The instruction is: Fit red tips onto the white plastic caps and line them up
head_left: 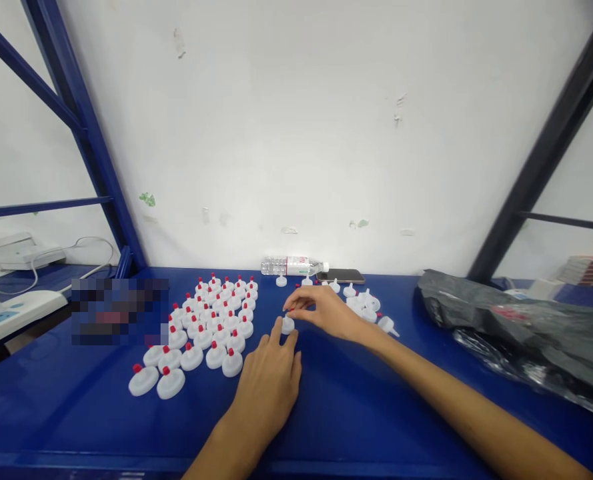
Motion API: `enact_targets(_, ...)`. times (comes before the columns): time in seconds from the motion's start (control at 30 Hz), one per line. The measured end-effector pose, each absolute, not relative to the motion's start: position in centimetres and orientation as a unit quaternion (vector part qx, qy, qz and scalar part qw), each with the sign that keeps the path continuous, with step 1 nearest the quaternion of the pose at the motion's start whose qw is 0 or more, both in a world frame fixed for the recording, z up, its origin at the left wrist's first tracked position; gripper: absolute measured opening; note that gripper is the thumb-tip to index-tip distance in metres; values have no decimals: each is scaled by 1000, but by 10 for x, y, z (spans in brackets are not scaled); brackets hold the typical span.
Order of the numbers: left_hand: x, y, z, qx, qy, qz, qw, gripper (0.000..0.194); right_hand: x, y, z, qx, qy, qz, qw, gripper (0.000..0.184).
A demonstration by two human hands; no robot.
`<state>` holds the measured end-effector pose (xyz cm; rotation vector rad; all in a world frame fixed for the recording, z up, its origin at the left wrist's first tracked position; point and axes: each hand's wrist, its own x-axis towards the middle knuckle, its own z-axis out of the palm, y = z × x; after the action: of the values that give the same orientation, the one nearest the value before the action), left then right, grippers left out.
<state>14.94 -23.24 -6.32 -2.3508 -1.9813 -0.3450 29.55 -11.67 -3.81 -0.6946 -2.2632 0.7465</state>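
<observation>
A white nozzle lid [287, 326] stands upright on the blue table in front of me. The fingers of my left hand [269, 377] steady its base from the near side. From the right, my right hand [329, 310] pinches a small red cap [290, 311] at the tip of that lid; the fingers partly cover it. To the left, several rows of white lids [205, 339] carry red caps on their tips. Beyond my right hand lie several uncapped lids [366, 303], some upright and others tipped over.
A clear water bottle [296, 266] lies along the wall beside a dark phone [343, 275]. Grey plastic bags [516, 333] cover the right side. A white power strip [21, 317] sits at left. Blue shelf posts [89, 133] frame the table [366, 413].
</observation>
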Motion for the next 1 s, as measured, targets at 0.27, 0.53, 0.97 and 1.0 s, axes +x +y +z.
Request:
enact_targets(0.27, 148, -233, -65, -771, -626, -114, 25, 43, 293, -119, -42, -256, -878, 246, 321, 7)
enact_targets(0.53, 147, -232, -66, -774, -620, -125, 28, 39, 291, -121, -44, -256, -864, 282, 329, 9)
enact_targets(0.97, 148, -232, -68, -774, -619, -122, 51, 40, 292, -124, -40, -244, -889, 244, 303, 14)
enact_targets(1.0, 148, -232, -67, -774, -619, -120, 52, 39, 292, -124, -40, -246, -886, 253, 302, 13)
